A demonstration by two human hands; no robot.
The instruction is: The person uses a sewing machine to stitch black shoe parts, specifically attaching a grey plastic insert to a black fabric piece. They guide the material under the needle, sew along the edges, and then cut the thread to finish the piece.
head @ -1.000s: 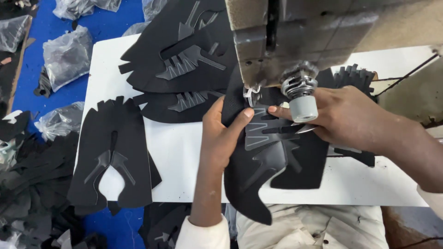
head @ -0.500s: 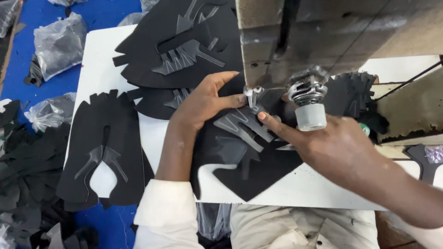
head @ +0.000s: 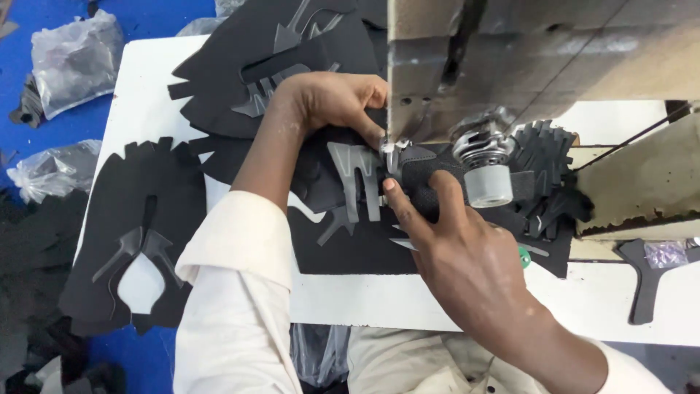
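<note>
Head view of a white table beneath the head of a sewing machine. A black shoe-upper piece with grey overlay strips lies flat at the table's centre, its far edge under the presser foot. The left hand reaches in from the far left — fingers curled downward, tips pressing the piece just beside the foot, nothing gripped. The right hand rests on the near right side of the piece, fingers extended and slightly spread, forefinger tip flat on the material just near the foot. Left of the hands lies a separate cut upper; a stack of uppers sits at the far side — plastic bags lie on the blue floor.
</note>
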